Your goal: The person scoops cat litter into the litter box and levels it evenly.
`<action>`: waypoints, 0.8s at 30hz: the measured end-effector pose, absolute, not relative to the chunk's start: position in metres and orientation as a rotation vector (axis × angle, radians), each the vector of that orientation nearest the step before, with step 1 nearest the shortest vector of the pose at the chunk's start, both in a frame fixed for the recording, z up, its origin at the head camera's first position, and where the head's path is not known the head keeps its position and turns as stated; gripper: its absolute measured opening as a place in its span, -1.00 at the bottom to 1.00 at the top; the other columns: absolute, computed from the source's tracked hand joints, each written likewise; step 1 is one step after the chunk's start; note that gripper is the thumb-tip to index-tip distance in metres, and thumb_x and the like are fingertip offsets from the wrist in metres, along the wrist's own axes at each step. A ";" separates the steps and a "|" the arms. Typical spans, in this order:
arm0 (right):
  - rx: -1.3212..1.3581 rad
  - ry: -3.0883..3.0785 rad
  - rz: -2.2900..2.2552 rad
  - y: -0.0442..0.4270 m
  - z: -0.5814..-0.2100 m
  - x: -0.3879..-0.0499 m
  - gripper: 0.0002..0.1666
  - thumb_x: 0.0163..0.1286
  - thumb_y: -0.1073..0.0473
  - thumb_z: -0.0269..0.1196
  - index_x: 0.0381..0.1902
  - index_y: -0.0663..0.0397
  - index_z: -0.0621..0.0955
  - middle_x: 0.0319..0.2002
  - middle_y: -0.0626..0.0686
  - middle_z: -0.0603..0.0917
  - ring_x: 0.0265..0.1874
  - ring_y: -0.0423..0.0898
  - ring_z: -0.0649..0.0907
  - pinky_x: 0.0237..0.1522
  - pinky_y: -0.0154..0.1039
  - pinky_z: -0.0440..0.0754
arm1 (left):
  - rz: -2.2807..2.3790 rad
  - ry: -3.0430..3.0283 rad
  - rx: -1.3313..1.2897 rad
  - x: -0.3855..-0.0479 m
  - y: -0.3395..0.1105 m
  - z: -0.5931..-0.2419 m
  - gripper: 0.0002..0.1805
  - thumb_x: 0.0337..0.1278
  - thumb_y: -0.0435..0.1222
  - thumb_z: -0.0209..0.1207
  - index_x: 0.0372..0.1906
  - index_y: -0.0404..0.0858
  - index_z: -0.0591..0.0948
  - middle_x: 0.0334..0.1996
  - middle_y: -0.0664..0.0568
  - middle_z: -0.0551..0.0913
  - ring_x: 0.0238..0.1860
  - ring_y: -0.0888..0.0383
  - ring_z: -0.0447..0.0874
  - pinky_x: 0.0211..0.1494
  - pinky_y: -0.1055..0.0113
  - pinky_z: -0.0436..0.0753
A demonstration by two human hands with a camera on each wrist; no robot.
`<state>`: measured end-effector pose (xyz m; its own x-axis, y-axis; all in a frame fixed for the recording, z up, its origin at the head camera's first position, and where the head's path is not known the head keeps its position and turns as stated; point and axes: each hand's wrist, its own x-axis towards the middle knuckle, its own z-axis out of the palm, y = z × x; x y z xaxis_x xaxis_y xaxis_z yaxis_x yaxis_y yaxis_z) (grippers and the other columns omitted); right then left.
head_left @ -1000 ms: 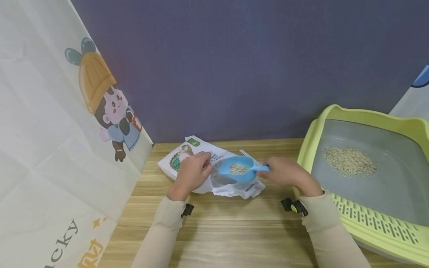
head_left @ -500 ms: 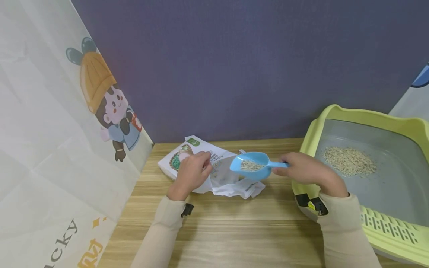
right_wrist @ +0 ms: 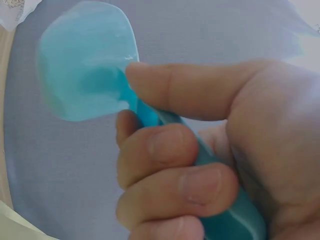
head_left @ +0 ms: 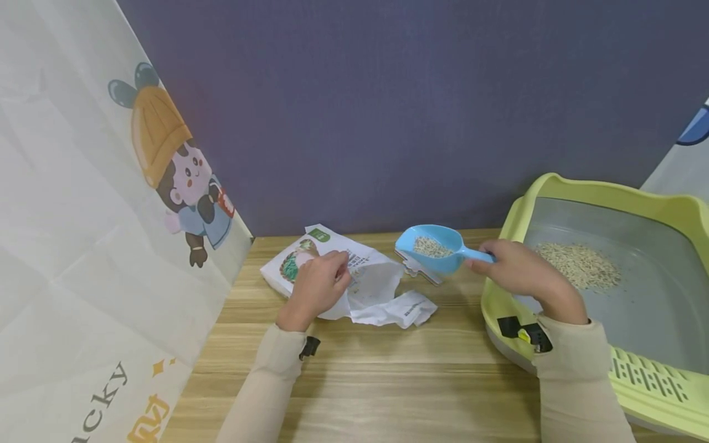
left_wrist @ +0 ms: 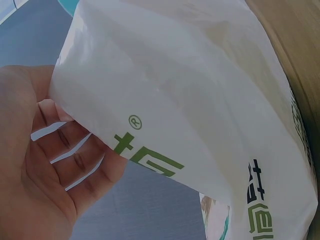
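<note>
My left hand [head_left: 318,283] pinches the edge of a white printed bag [head_left: 376,286] lying on its side, its torn mouth facing right. In the left wrist view the thumb and fingers [left_wrist: 75,160] hold the plastic [left_wrist: 150,85]. My right hand [head_left: 520,267] grips the handle of a light blue scoop [head_left: 451,263], fingers wrapped round it in the right wrist view. Pale pellets [head_left: 432,247] lie in the scoop, which is held above the table, to the right of the bag. Most of the bag's inside is hidden.
At the right stands a green-rimmed grey litter box [head_left: 501,301] with a heap of pellets [head_left: 581,266] on its floor. A thin flat object [head_left: 429,275] lies on the wooden table [head_left: 388,381] beneath the scoop. A dark panel [head_left: 432,123] rises behind.
My right hand has drawn the loaded scoop out from the bag's mouth, to the right and away towards the back panel. The left hand has stayed in place on the bag.
</note>
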<state>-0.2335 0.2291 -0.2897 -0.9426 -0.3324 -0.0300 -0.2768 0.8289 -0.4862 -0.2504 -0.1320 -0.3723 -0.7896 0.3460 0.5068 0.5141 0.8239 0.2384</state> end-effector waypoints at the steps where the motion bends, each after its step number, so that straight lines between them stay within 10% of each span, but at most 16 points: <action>1: -0.471 2.899 -0.749 0.229 -0.289 -0.234 -0.62 0.53 -0.05 0.16 -0.41 0.07 0.45 -0.58 -0.07 0.28 -0.58 -0.12 0.30 -0.48 -0.21 0.30 | -0.511 -2.556 -0.639 -0.250 -0.132 -0.372 -0.75 0.13 -0.35 0.14 -0.56 -0.08 0.35 -0.63 0.18 0.31 -0.65 0.27 0.19 -0.57 0.38 0.18; 24: -0.300 2.942 -0.864 0.238 -0.293 -0.244 -0.51 0.56 -0.16 0.10 -0.21 0.22 0.53 -0.52 0.00 0.35 -0.54 -0.08 0.35 -0.50 -0.19 0.32 | -0.521 -2.549 -0.642 -0.252 -0.132 -0.375 -0.75 0.13 -0.35 0.14 -0.56 -0.07 0.35 -0.63 0.18 0.31 -0.66 0.28 0.19 -0.58 0.39 0.17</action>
<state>-0.2441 0.2379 -0.2931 -0.9791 -0.2031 -0.0034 -0.1691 0.8239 -0.5410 -0.2515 -0.1325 -0.3752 -0.7865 0.3453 0.5120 0.5186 0.8195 0.2440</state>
